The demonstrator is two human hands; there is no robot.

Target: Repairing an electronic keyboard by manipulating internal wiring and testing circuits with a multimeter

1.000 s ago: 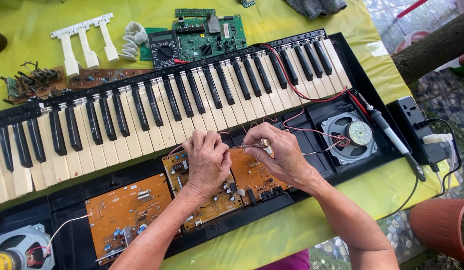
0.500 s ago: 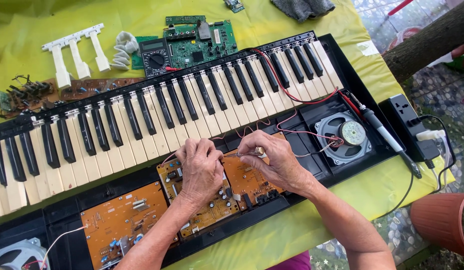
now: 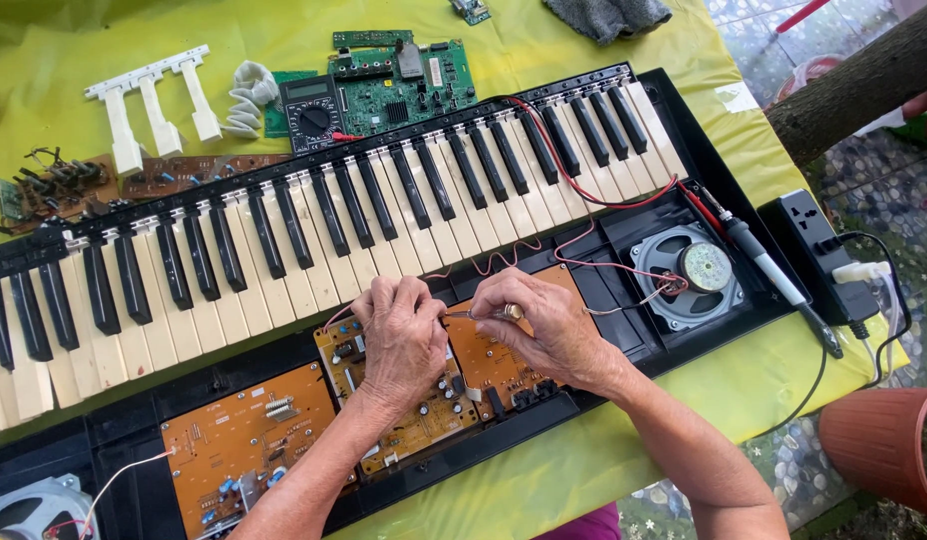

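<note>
My left hand (image 3: 402, 338) and my right hand (image 3: 542, 326) meet over the orange circuit board (image 3: 424, 400) in an opened electronic keyboard (image 3: 314, 230). Between their fingertips they pinch a thin metal tool (image 3: 474, 314), possibly tweezers, with thin wires at its left end. Both hands hover just below the row of white and black keys. Red wires (image 3: 594, 265) run from the board area toward the round speaker (image 3: 692, 275) on the right. What sits under the palms is hidden.
A soldering iron (image 3: 769, 270) lies right of the speaker beside a black power strip (image 3: 819, 255). Behind the keys lie a green circuit board (image 3: 404, 80), a multimeter (image 3: 314, 115), loose white keys (image 3: 154, 95) and small boards (image 3: 44, 180). An orange pot (image 3: 884, 450) stands at lower right.
The view has shifted slightly, so the keyboard sits higher and further left. Both hands stay together over the same board, fingers working on the thin tool.
</note>
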